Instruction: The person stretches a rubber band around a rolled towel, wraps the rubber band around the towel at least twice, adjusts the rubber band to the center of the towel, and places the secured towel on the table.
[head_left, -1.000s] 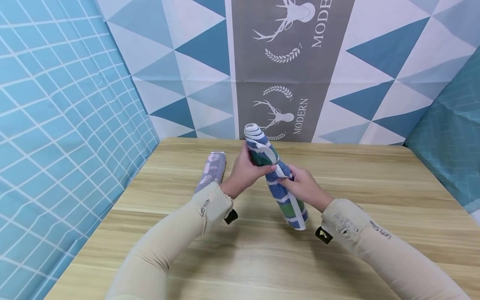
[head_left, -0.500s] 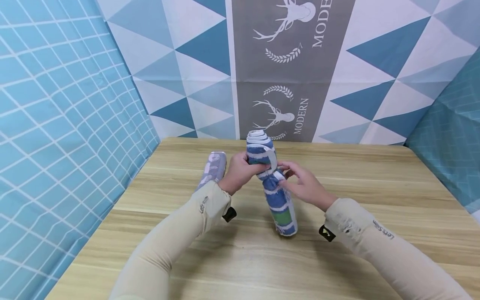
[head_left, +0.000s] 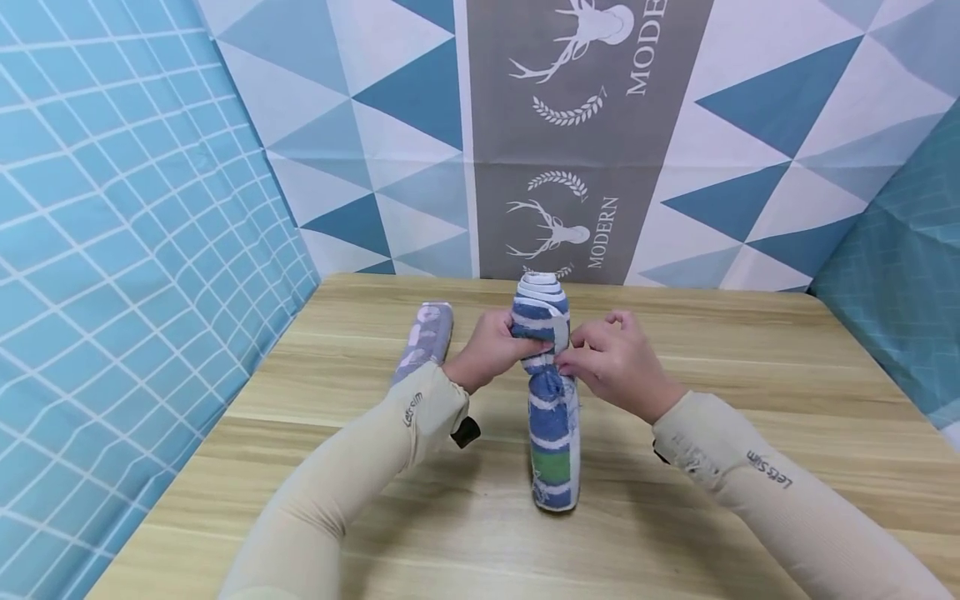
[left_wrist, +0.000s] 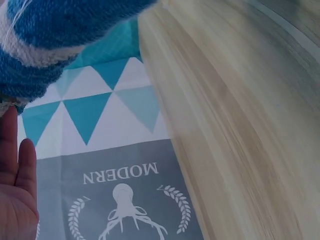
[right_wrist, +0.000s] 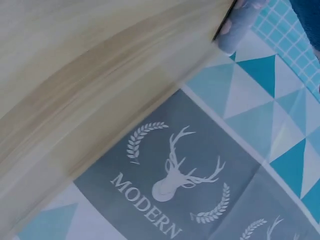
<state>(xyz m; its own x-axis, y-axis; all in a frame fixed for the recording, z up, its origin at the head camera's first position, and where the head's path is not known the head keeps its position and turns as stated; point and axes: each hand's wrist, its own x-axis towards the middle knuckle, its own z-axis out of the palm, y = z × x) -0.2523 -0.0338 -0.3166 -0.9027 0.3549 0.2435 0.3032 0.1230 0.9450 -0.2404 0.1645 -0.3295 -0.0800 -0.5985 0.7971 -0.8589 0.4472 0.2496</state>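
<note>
Triangle-patterned blue and white fabric, with a grey panel of white deer heads, is seen behind a pale wood-grain table; bright blue fabric with white grid lines is spread along the left of the frame. At the centre, a rolled blue, white and green striped terry towel is held roughly upright, its middle visibly narrowed. Its upper part is gripped by the left hand, the thumb laid across the front. At the towel's right edge, by the narrowing, the right hand is held with bent fingers, the thumb tip touching the cloth; whether anything is pinched there cannot be told. Left of centre, a smaller grey-purple patterned cloth roll is laid on the table, partly hidden by the left forearm. Both forearms are covered by beige sleeves with dark lettering.
</note>
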